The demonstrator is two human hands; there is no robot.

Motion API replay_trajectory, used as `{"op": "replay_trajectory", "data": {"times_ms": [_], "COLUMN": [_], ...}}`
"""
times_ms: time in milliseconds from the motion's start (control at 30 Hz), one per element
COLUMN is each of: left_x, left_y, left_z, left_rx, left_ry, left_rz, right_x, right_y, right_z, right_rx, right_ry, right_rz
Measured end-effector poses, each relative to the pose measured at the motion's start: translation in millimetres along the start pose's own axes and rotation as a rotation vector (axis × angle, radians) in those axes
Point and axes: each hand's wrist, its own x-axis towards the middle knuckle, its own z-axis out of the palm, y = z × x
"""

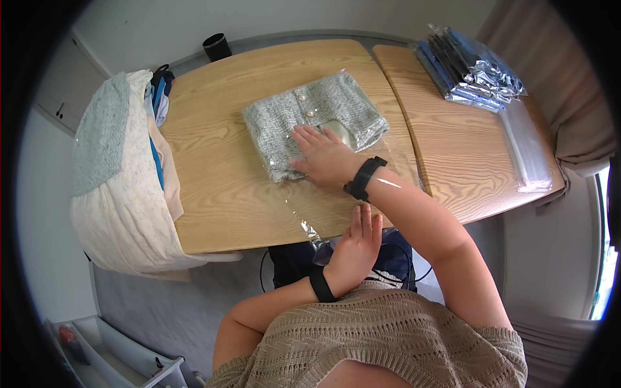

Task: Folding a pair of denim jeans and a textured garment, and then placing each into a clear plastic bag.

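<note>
A folded grey-green knit garment with round buttons [310, 106] lies inside a clear plastic bag [310, 206] on the wooden table. My right hand [327, 157] rests palm down on the near part of the garment, fingers spread, holding nothing. The bag's unfilled end stretches towards me and hangs over the table's near edge. My left hand [356, 242] is at that edge, beside the hanging plastic, with fingers extended and close together. Whether it presses on the bag cannot be told. Each wrist wears a black band.
Several bagged garments [468, 72] are stacked at the far right, with a pile of clear plastic bags [526, 150] nearer. Loose clothes [126, 184] drape over the table's left end, beside smaller folded clothes [162, 94]. A black bin [217, 47] stands behind; a grey divided container [121, 359] is at lower left.
</note>
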Motion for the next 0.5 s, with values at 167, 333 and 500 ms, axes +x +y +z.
{"op": "replay_trajectory", "data": {"times_ms": [167,333,500], "left_x": [-0.6,-10.3,-45.5], "left_y": [-0.9,-17.9,-62.4], "left_z": [-2.5,-15.2,-74.7], "left_rx": [-0.011,-0.429,-0.843], "left_ry": [0.010,-0.160,-0.210], "left_rz": [0.006,-0.071,0.039], "right_x": [-2.3,-63.0,-151.1], "right_y": [-5.4,-36.6,-5.4], "right_z": [3.9,-12.0,-86.1], "right_rx": [0.011,-0.007,0.952], "right_ry": [-0.010,-0.096,-0.460], "right_rz": [0.032,-0.129,-0.365]}}
